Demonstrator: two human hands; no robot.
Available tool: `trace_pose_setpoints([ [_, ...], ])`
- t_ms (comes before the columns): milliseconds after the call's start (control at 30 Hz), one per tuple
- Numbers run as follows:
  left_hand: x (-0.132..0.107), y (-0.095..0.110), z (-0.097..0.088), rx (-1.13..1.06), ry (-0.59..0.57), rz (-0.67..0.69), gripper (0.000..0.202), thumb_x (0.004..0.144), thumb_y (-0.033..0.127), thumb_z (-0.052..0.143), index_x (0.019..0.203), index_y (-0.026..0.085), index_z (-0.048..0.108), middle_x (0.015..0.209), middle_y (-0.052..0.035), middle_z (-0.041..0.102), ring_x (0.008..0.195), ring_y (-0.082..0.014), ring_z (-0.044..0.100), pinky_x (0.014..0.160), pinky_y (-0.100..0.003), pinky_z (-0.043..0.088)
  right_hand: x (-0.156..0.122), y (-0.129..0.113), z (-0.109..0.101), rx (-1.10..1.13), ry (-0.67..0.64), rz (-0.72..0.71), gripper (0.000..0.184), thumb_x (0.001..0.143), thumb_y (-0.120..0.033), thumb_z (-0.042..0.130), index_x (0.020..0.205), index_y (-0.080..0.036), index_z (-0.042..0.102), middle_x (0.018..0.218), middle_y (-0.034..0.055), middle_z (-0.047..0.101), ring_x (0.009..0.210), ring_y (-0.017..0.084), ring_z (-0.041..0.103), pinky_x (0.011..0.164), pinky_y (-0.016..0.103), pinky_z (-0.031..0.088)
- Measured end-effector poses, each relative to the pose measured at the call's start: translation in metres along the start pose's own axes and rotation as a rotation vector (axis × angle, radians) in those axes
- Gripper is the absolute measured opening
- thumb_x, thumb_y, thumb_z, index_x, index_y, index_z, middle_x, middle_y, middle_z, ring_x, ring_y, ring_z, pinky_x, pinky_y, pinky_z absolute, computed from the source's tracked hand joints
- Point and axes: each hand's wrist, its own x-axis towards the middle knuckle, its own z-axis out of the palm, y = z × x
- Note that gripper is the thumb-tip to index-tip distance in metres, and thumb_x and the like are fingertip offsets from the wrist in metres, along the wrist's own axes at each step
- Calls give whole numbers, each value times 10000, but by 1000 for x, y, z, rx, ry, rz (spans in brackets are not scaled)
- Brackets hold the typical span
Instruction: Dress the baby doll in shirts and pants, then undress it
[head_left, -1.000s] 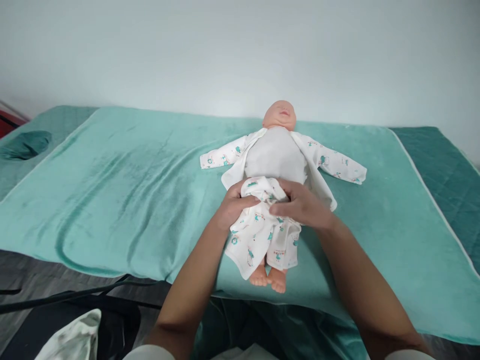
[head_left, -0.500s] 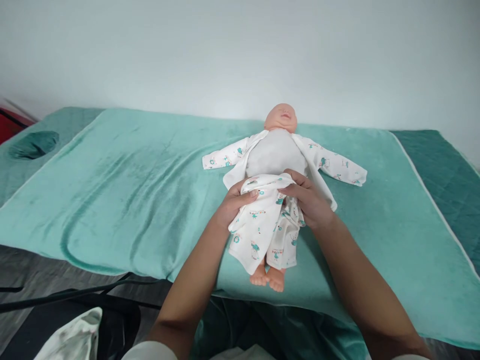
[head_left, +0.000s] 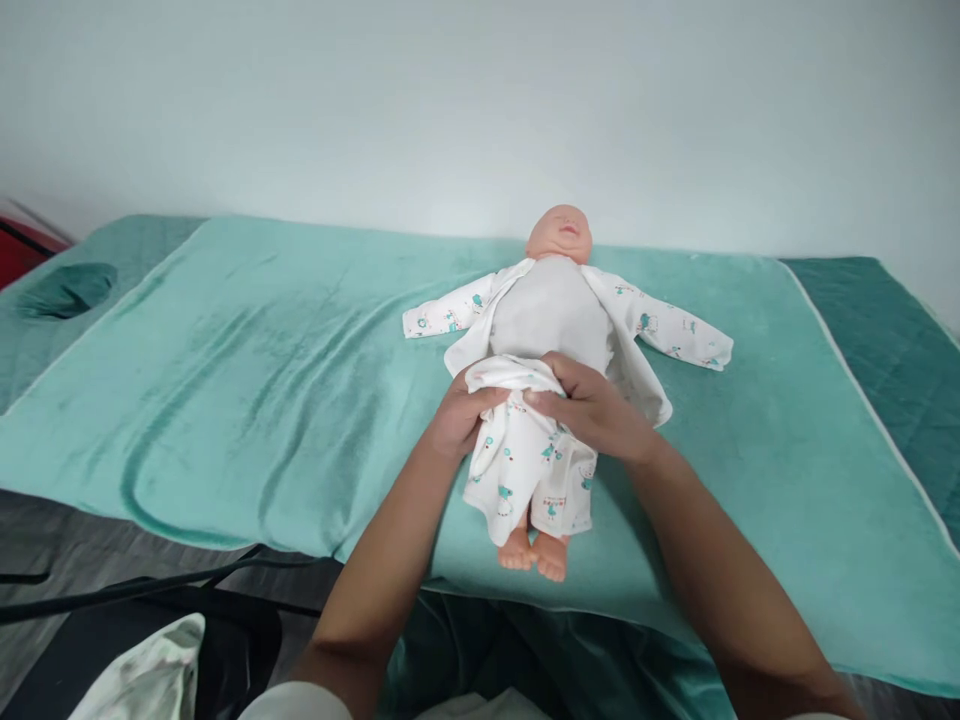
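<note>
- Trousers point(head_left: 525, 470) pulled higher since earlier frame: top edge now at waist of doll point(head_left: 553, 305), long axis along doll's legs.
- Left hand point(head_left: 459, 415) and right hand point(head_left: 594, 405) both clenched on trousers, either side of doll's hips, equally near.

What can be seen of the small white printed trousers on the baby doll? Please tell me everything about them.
The small white soft-looking trousers with teal and red prints cover the legs of the baby doll, which lies face up on the teal plush towel. The fabric is wrinkled. Its waistband is bunched at the belly, gripped by the left hand and the right hand. Two bare feet stick out of the hems.
</note>
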Motion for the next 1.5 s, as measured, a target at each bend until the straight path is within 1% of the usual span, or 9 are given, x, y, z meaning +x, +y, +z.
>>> trace_pose_setpoints([
  [133, 2, -1, 2, -5, 44, 55, 285, 600, 298, 874, 748, 145, 684, 684, -4, 686, 618, -146, 638, 626, -258, 521, -2, -12, -7, -126, -348, 87, 323, 764, -436, 796, 919, -184, 666, 850, -18, 641, 775, 151, 561, 662, 249, 432],
  [200, 2, -1, 0, 24, 13, 65, 260, 657, 320, 856, 763, 147, 692, 696, -7, 692, 639, -145, 640, 641, -254, 517, -4, -12, -8, -118, -416, 118, 295, 788, -426, 774, 940, -184, 703, 878, -6, 684, 802, 168, 599, 693, 263, 460],
  [333, 3, -3, -2, 140, -59, 79, 362, 697, 441, 837, 867, 137, 738, 819, -62, 744, 781, -210, 690, 738, -300, 541, -4, 2, -6, 47, -231, 96, 241, 834, -393, 714, 924, -169, 703, 877, 14, 687, 795, 168, 601, 702, 274, 467],
  [500, 3, -1, -9, 292, -182, 53, 564, 546, 482, 914, 973, 148, 756, 895, -71, 754, 837, -232, 687, 724, -285, 531, -1, 12, -2, 232, 46, 9, 187, 797, -327, 744, 862, -184, 642, 790, -23, 581, 732, 124, 504, 675, 242, 410],
  [633, 4, 1, -14, 299, -202, -22, 492, 529, 381, 931, 919, 129, 769, 803, -62, 742, 707, -195, 661, 658, -281, 515, -1, 6, 1, 146, 63, 36, 236, 815, -359, 731, 766, -189, 574, 747, -33, 505, 708, 116, 442, 645, 235, 370],
  [833, 1, -6, -9, 85, -75, 101, 387, 573, 396, 874, 838, 131, 779, 781, -85, 756, 769, -258, 717, 723, -343, 562, -1, -3, 1, -32, -50, 23, 198, 871, -377, 645, 915, -184, 643, 859, -1, 609, 796, 149, 524, 698, 248, 409],
  [1067, -59, -10, 10, 33, 162, 91, 358, 591, 367, 864, 841, 130, 767, 758, -71, 747, 690, -221, 686, 662, -313, 534, -8, -11, -1, -257, -249, 66, 212, 817, -362, 662, 742, -187, 567, 682, -53, 500, 658, 113, 447, 599, 233, 338],
  [1300, -130, -21, 48, 85, 295, -1, 259, 758, 388, 784, 782, 136, 728, 700, -41, 691, 645, -157, 597, 623, -266, 453, -12, -6, 3, -333, -333, 44, 91, 692, -164, 598, 761, -176, 656, 750, -26, 655, 721, 129, 558, 639, 225, 382],
  [1500, -168, -35, 80, 140, 422, -41, 298, 833, 397, 735, 1027, 173, 762, 945, -54, 750, 908, -214, 648, 867, -311, 487, -15, -3, 2, -552, -412, 53, 141, 641, -150, 621, 720, -203, 726, 741, -22, 726, 695, 137, 605, 593, 228, 352],
])
